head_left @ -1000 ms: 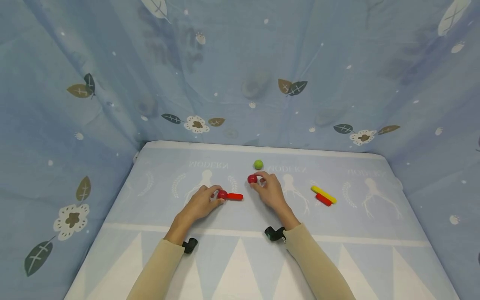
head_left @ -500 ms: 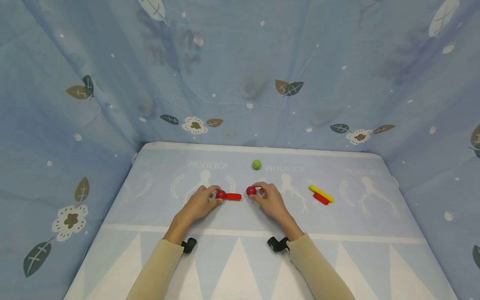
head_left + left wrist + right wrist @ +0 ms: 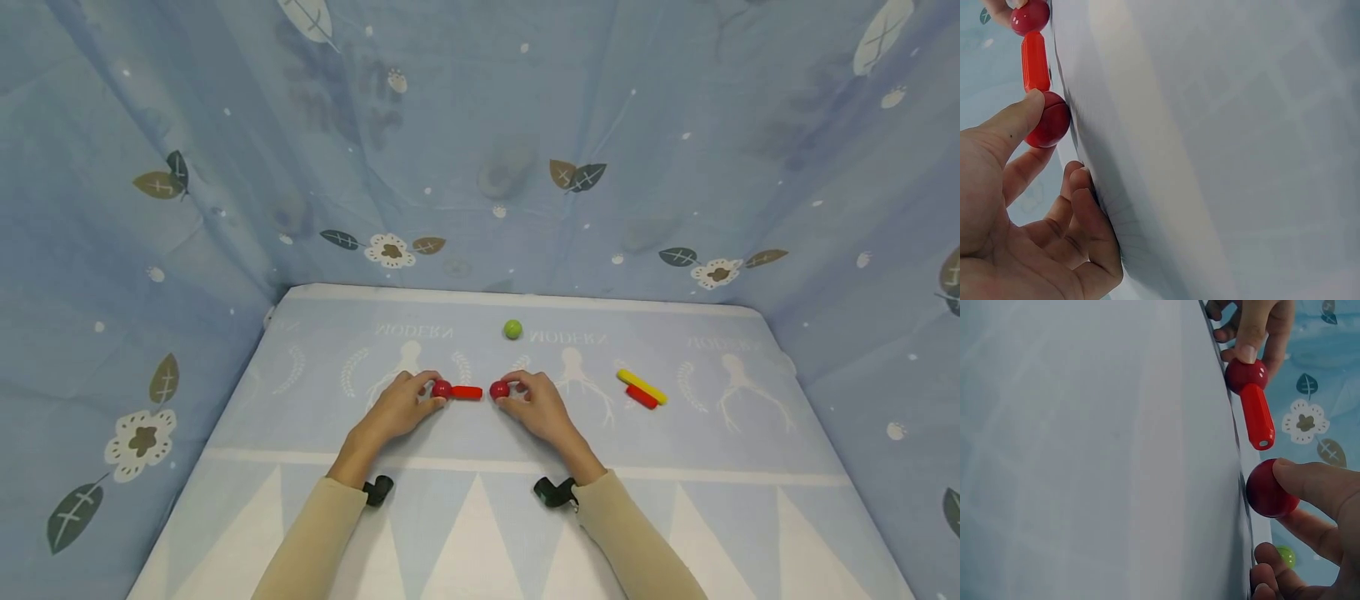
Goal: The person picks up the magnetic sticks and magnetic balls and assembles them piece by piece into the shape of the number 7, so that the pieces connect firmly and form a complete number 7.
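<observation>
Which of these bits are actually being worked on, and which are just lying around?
In hand:
- left hand pinches a red ball joined to a red rod
- right hand pinches a second red ball, just off the rod's free end

Lying about:
- green ball
- yellow stick
- short red stick beside it

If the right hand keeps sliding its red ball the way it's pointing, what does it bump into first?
Probably the free end of the red stick. The right hand holds its red ball facing that end, with a small gap in the right wrist view. The left hand holds the ball on the stick's other end.
</observation>
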`<state>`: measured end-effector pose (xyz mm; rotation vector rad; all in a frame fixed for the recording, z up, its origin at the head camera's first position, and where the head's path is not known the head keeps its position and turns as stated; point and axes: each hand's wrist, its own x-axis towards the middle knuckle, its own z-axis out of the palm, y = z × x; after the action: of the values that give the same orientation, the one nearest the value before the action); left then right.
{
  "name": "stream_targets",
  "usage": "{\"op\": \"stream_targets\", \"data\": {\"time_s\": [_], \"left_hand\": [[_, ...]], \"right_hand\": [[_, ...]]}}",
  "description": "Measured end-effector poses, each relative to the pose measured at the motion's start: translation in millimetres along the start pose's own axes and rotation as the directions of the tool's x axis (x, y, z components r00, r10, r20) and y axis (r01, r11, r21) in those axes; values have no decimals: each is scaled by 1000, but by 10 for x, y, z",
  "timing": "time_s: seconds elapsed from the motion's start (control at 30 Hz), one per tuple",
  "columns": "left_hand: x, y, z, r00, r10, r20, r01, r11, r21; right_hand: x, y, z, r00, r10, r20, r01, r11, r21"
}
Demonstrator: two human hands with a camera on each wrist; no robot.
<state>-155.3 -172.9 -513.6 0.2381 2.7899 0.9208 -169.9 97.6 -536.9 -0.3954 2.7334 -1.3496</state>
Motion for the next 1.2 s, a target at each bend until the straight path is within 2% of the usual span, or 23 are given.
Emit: {"op": "stream_targets", "data": {"time_s": [0.2,0.43,0.87,1.2], "left_hand": [[6,-9,0,1000,-9,4,9,1000,10],[14,-18,6,1000,-19,6,19,1000,10],[18,-13,8,1000,-12,4,12,1000,12],[21,-17,4,1000,-13,5,13,1000,10]], "right_hand": [[4,6,24,1000,-6,17,6,1000,-1],[21,-11,59,998,-59,17,59,998,-11],[17,-22,87,999,-19,27,19,1000,-21],[-1,-38,62,999,-23,30,23,1000,-14]]}}
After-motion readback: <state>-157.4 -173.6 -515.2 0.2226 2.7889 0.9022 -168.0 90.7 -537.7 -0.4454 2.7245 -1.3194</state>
